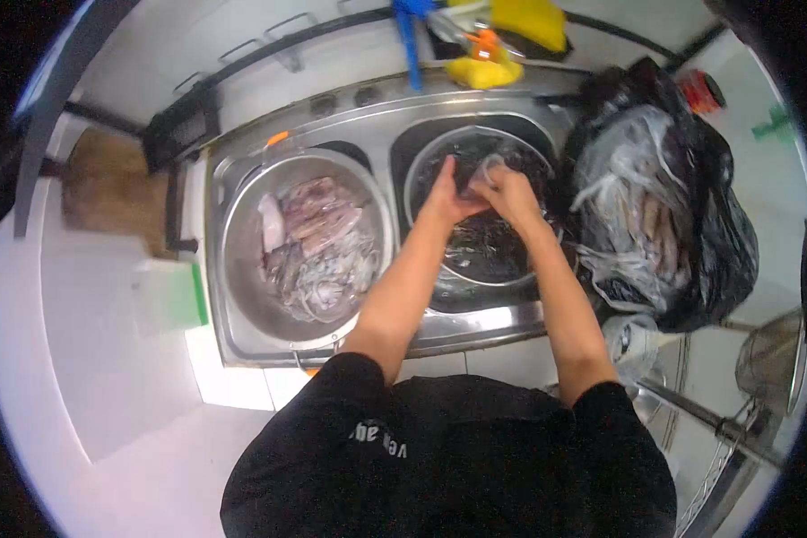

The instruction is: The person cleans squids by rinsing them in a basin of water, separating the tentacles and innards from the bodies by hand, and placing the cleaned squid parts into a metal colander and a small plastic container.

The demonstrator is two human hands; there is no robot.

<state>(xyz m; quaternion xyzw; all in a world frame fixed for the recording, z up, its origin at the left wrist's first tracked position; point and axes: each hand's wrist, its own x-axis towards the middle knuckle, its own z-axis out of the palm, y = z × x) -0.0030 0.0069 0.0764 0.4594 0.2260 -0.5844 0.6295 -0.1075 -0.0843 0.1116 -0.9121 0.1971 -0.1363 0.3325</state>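
Over a round metal bowl (416,184) of dark liquid in the right sink basin, my hands are close together. A small, pale, glossy piece of squid (490,165) shows between them, partly hidden by my fingers. My right hand (508,192) is closed on it from the right. My left hand (455,195) curls round its lower left side with the thumb raised. In the left basin sits a large steel pot (242,269) holding squid (318,247), with pinkish bodies toward the back and pale tentacles toward the front.
Right of the sink, a black plastic bag (722,215) holds a clear bag (632,161) with more squid inside. Yellow and blue items (484,72) lie behind the basins. A green-edged container (170,294) stands left; a mesh strainer (769,363) is at far right.
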